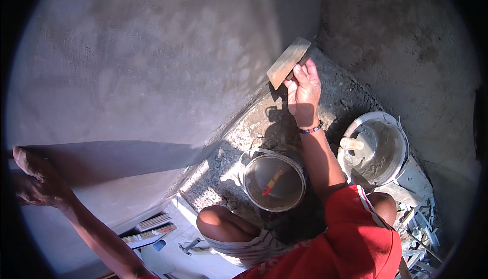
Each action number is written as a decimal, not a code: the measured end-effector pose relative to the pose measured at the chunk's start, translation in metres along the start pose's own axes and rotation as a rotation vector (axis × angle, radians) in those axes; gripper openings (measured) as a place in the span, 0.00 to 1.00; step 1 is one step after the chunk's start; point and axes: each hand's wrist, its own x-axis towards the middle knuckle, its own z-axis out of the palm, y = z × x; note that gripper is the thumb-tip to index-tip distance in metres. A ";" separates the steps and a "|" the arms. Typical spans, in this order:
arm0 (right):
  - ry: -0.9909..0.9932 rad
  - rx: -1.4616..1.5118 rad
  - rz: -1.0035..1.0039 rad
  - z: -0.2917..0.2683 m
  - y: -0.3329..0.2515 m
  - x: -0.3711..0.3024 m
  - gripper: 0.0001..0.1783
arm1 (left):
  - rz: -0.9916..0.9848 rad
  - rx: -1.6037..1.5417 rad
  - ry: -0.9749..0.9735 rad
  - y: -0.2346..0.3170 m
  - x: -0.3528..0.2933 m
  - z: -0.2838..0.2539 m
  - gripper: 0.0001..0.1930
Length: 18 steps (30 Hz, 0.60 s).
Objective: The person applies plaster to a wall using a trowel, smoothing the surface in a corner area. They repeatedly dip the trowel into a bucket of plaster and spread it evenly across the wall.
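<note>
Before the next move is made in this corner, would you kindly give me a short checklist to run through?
1. Flat tool held in the right grip: ok.
2. Left grip touching the wall: cannot tell.
3. Brush inside the middle bucket: ok.
4. Wooden-handled tool inside the right-hand bucket: ok.
5. Ground by the right knee free of scraps: not ok, strips lie scattered.
6. Wall surface dry: cannot tell.

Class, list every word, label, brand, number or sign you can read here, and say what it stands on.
Red shirt: pale letter fragments near the lower edge; no whole word readable.
Long, narrow item at lower left: coloured print, too small to read.
I can make out no other text.
</note>
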 end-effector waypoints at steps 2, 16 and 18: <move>-0.011 -0.003 -0.076 -0.006 -0.016 0.001 0.20 | -0.007 -0.046 -0.036 -0.002 -0.003 -0.006 0.20; 0.329 -0.302 -0.109 -0.152 0.036 0.069 0.24 | -0.032 -0.228 -0.029 0.031 0.021 -0.030 0.09; 0.367 -0.400 -0.133 -0.144 0.030 0.085 0.24 | 0.035 -0.200 0.021 0.027 0.026 -0.028 0.17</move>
